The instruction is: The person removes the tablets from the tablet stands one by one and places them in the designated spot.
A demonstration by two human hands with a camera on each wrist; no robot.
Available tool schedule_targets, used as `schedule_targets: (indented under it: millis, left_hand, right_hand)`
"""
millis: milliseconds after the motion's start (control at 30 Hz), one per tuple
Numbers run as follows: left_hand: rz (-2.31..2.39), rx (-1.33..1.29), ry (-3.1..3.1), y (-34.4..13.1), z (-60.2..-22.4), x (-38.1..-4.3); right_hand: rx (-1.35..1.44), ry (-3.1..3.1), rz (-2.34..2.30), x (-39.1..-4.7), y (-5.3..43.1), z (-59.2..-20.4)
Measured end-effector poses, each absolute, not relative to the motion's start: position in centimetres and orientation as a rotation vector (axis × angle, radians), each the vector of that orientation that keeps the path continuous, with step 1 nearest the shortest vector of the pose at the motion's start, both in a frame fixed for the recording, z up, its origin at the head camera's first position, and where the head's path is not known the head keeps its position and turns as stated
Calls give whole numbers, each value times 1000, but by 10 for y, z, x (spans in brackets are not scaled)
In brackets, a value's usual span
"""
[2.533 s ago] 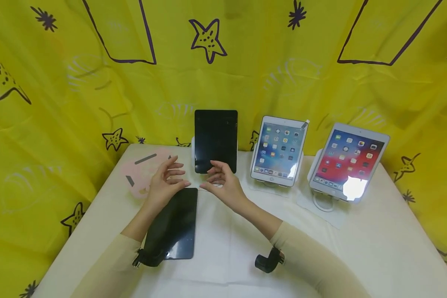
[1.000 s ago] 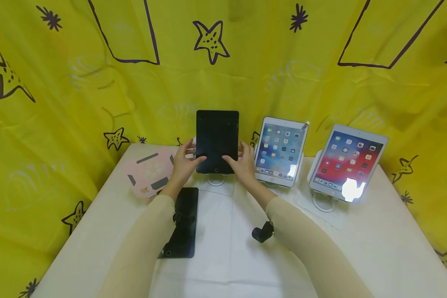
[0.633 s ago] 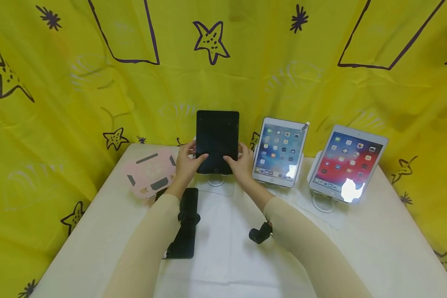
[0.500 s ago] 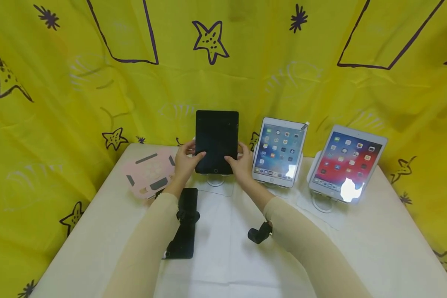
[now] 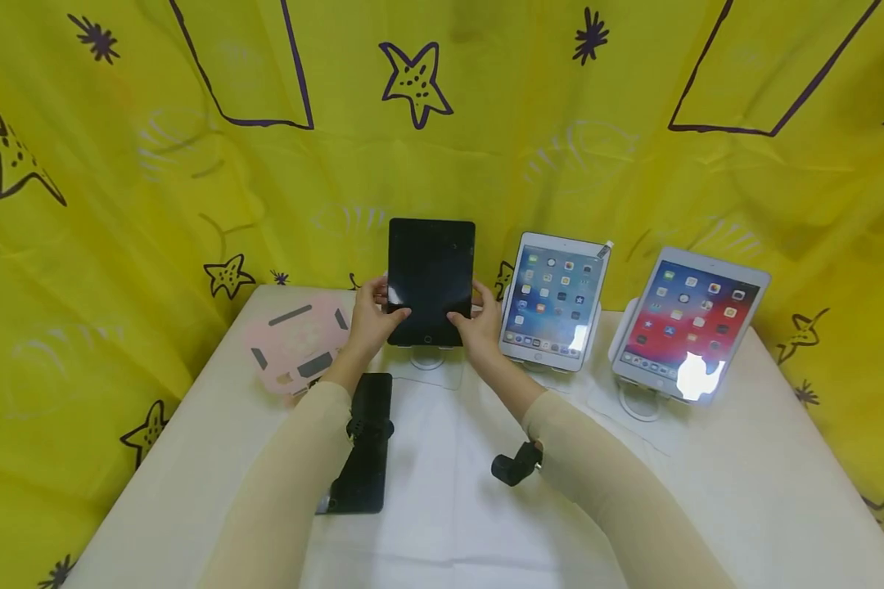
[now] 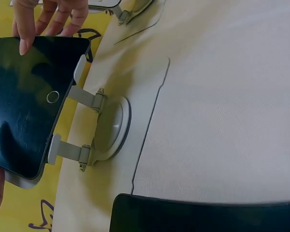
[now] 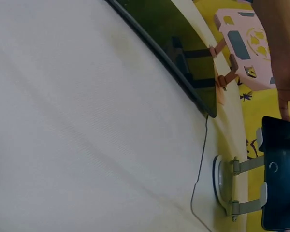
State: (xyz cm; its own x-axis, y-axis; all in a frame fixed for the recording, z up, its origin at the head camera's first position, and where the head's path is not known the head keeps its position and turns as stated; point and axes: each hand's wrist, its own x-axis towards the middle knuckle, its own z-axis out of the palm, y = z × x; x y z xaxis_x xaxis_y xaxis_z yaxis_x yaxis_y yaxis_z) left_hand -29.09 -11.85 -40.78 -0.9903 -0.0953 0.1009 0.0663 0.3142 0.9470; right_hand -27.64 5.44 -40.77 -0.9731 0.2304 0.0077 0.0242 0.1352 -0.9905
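Note:
A black tablet (image 5: 430, 278) leans on a light stand with a round base (image 6: 113, 126). My left hand (image 5: 369, 323) grips its left edge, thumb on the screen and fingers behind. On the opposite edge, my right hand (image 5: 482, 321) holds it the same way. The left wrist view shows the tablet's bottom edge beside the stand's two hooks (image 6: 54, 149). Fingers behind the tablet are mostly hidden. A second black tablet (image 5: 368, 474) lies flat on the white table, partly covered by the left sleeve.
Two white tablets, one with a blue screen (image 5: 552, 298) and one with a red-blue screen (image 5: 688, 319), stand on holders to the right. A pink-cased object (image 5: 298, 343) is propped at the left on a stand. Behind the table hangs a yellow curtain (image 5: 486, 164).
Both hands, earlier apart and in front of the stand, moved forward and took hold of the standing tablet's edges. Lately it shifted slightly, and a bright reflection now shows on its screen.

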Motion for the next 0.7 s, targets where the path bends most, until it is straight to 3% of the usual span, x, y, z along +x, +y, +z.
schedule_targets:
  millis: [700]
  left_hand:
    - [-1636,-132,-2377,-117,-401,-281]
  right_hand:
    - [-4,-2168,1888,-279,67,-428]
